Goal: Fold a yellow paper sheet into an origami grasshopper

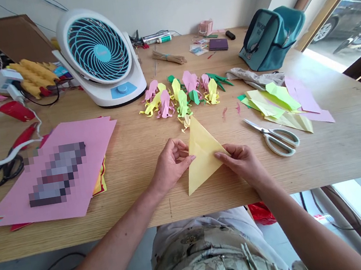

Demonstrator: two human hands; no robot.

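Observation:
A yellow sheet of paper point(204, 154), folded into a triangle, is held between my two hands above the table. My left hand point(174, 161) pinches its left edge, thumb on top and the other fingers curled behind. On the right edge, my right hand point(239, 160) grips the paper between thumb and fingers. One point of the triangle faces away from me, and another points down toward the table's front edge. Just beyond it stand several folded paper figures point(165, 104) in pink, yellow and green. Scissors point(279, 138) lie to the right of my right hand.
Pink paper sheets point(98, 134) lie stacked at left with a blurred-out object on top. A white fan point(99, 56) stands behind them. Coloured paper pieces point(277, 97) and a grey cloth point(253, 77) are at right, near a teal bag point(271, 38). Black-handled scissors point(6, 170) lie far left.

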